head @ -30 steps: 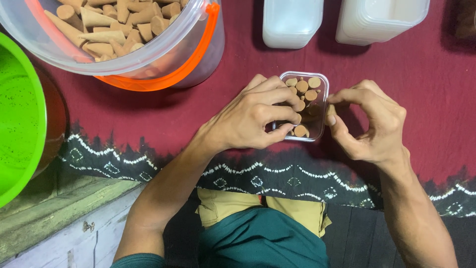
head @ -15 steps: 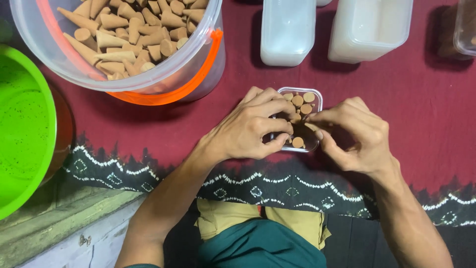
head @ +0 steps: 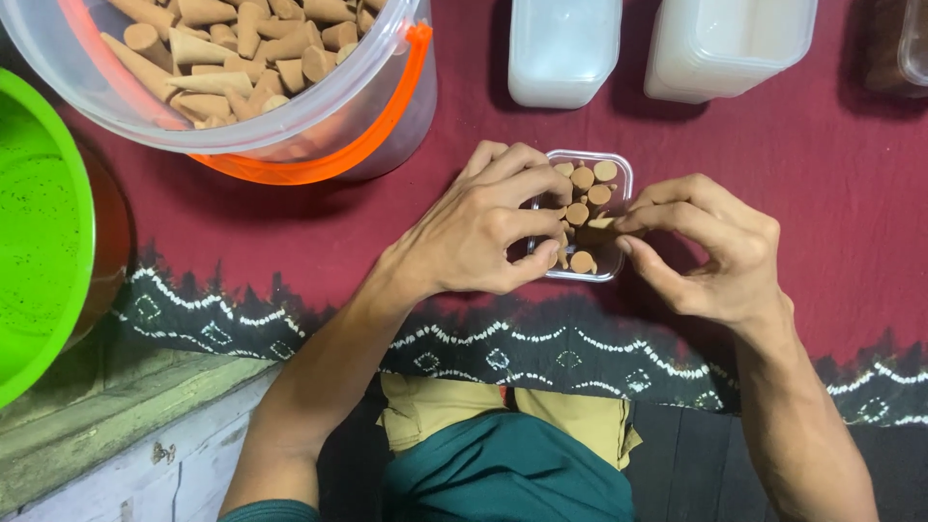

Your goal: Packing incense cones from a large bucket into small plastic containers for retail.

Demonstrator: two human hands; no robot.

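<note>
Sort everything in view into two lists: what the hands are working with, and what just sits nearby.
In hand:
- small clear box, held on the cloth
- brown cones standing inside it
- left hand, steadying the box
- right hand, fingers pinching a cone at the box

Sitting nearby:
- clear bucket of cones
- green tub
- two white containers
- maroon cloth

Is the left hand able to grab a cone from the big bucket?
Probably yes: the bucket stands open and close beside the left hand, nothing between, though that hand is busy at the small box.
</note>
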